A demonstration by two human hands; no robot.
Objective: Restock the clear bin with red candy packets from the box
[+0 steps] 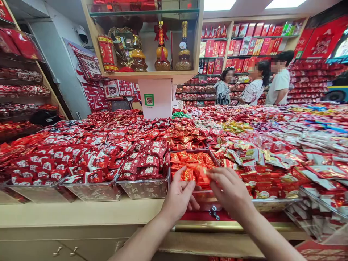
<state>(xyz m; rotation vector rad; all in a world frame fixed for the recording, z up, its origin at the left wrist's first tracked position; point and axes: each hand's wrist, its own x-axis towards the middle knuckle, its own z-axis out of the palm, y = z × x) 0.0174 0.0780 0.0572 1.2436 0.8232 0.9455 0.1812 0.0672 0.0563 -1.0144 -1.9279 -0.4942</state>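
Two lights (219, 4) are glowing in the ceiling (250, 5). A wooden case (174, 75) is standing above a white post (160, 90), which is bearing a QR code (149, 100). Stocked shelves (229, 40) are lining the back and left. A camera (81, 34) is jutting near a pale wall (60, 43). A cream counter (89, 214) is topping cupboards (92, 252) with metal handles (57, 251).

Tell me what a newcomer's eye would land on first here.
Probably the mass of mostly red wrapped packets spread across the middle of the view, with the left hand and right hand over the orange-red packets at its front. Next come the gourd-shaped bottles in the cabinet at top centre.
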